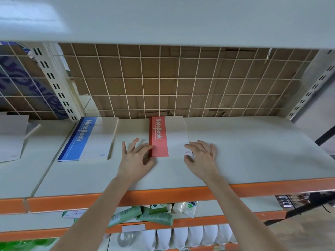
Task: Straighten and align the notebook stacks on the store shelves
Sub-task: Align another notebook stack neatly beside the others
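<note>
- Hands of a person reach onto a pale store shelf (235,160) with an orange front edge, seen from above and behind the forearms.
- Between the two hands lies a red-banded notebook stack (167,137), its cover printed "NoteBook" along the red strip, with the far end close to the wire grid back panel (163,78).
- The left hand (135,158) rests on the shelf at the stack's near left corner, fingers spread; its fingertips touch the red spine edge.
- The right hand (202,157) rests at the stack's near right corner, fingers straight and fanned, with the fingertips against the pale cover's edge.
- Neither hand curls round the stack; both lie flat beside it.
- Left of the left hand, well apart from it, lies a blue-banded notebook stack (87,140), turned slightly askew compared with the red one.
- Farther left again, at the picture's edge, sits a grey notebook stack (10,138).
- Below the forearms, a lower shelf holds green tubes (154,217) lying in a loose heap.
- Under those stands a row of white bottles (190,236).
</note>
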A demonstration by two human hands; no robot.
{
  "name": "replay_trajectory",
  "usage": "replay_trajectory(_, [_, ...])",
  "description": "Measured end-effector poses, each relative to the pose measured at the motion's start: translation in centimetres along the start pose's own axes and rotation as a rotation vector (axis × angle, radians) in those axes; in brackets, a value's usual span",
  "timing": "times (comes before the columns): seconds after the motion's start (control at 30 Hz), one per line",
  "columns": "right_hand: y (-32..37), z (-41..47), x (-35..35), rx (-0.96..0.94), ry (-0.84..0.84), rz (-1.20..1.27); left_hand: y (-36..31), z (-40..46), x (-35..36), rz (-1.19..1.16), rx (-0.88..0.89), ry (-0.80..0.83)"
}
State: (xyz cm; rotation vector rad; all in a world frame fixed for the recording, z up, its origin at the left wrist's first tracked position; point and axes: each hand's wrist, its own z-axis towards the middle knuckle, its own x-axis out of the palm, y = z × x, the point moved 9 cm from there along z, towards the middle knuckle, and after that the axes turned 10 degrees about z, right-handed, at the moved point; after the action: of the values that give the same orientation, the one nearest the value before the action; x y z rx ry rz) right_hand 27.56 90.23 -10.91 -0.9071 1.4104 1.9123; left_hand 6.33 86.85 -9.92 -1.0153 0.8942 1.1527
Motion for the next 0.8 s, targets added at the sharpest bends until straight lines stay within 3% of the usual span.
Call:
replay_trajectory(0.57, [-0.4, 0.4, 0.2, 0.008, 0.0, -0.033, 0.4, 0.2, 0.8, 0.066, -0.054, 0.109])
replay_trajectory(0.7, [1.2, 0.8, -1.3, -0.057, -0.123, -0.07, -0.2, 0.4, 0.4, 0.197, 0.012, 0.142])
replay_trajectory(0.8, [3.1, 1.5, -1.1, -0.107, -0.099, -0.116, -0.2, 0.4, -1.6, 0.272, 0.077, 0.097])
